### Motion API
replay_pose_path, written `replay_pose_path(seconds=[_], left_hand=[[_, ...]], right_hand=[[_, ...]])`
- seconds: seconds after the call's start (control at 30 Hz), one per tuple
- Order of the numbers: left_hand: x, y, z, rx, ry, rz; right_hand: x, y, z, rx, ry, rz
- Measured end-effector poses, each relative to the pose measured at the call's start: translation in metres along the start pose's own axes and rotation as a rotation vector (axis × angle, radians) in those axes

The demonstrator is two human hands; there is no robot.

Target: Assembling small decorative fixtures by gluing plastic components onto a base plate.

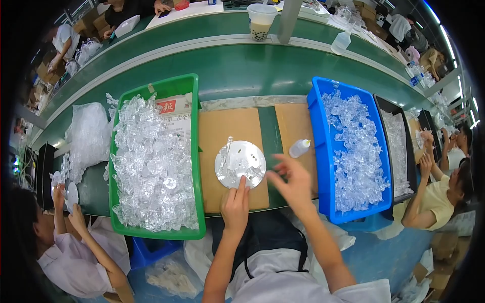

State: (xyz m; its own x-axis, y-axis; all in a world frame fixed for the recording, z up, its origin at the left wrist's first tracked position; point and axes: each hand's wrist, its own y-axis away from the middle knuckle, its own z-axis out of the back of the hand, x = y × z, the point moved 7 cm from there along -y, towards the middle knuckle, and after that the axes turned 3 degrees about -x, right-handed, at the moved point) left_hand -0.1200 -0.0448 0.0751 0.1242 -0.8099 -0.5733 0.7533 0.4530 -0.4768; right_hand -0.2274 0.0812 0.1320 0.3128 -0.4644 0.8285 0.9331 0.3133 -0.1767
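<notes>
Right now the left hand point(235, 206) pins the near rim of the clear disc point(240, 163) flat on the cardboard point(222, 126), fingers pressed on it, while the right hand point(292, 183) hangs open just right of it, blurred, gripping nothing. A few clear pieces sit on the disc, so it looks only partly filled. Green bin point(194, 151) on the left and blue bin point(320, 151) on the right both brim with clear parts; a small bottle point(299, 148) stands far of the right hand.
</notes>
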Motion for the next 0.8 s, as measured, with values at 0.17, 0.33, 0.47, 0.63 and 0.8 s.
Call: replay_pose_path(seconds=[0.17, 0.33, 0.47, 0.63, 0.8], left_hand=[[0.004, 0.0, -0.002, -0.01, 0.132, 0.128], [0.003, -0.002, -0.005, -0.002, 0.072, 0.065], [0.003, -0.001, -0.001, -0.061, 0.048, -0.004], [-0.001, -0.004, -0.003, -0.037, 0.035, 0.004], [0.001, -0.004, -0.003, -0.022, 0.035, 0.008]], right_hand=[[-0.04, -0.003, 0.036, -0.56, 0.09, 0.082], [-0.064, -0.018, 0.023, -0.35, -0.103, -0.007], [-0.02, 0.028, 0.029, -0.093, 0.08, 0.141], [-0.023, 0.055, 0.012, 0.091, 0.184, 0.142], [-0.019, 0.053, 0.006, 0.095, 0.192, 0.128]])
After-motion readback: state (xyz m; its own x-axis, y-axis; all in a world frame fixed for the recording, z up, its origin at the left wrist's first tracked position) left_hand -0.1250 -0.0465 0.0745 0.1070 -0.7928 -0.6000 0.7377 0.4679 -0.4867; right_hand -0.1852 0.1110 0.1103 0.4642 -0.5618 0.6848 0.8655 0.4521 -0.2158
